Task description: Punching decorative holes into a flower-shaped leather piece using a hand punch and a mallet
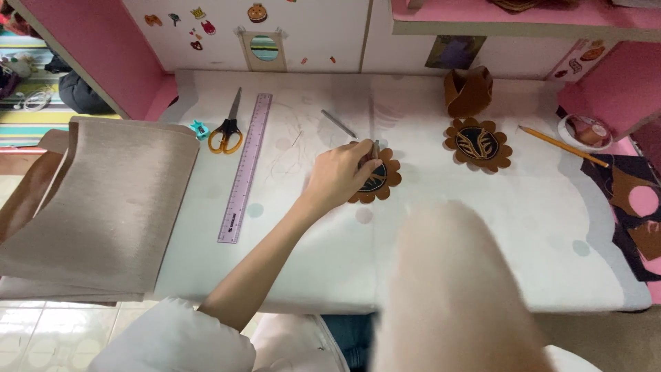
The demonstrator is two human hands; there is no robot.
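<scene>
- Left hand (339, 176) pinches a thin metal tool (375, 149) against a scalloped brown leather flower piece (377, 180), mid-tabletop.
- Right hand: blurred forearm only; grip cannot be told.
- Matching flower piece (478, 143) toward the back right corner.
- Smooth white tabletop (482, 227); pink shelving (103, 48) behind.

Colourful stickers (200, 27) (small) on white wall (310, 27)
</scene>
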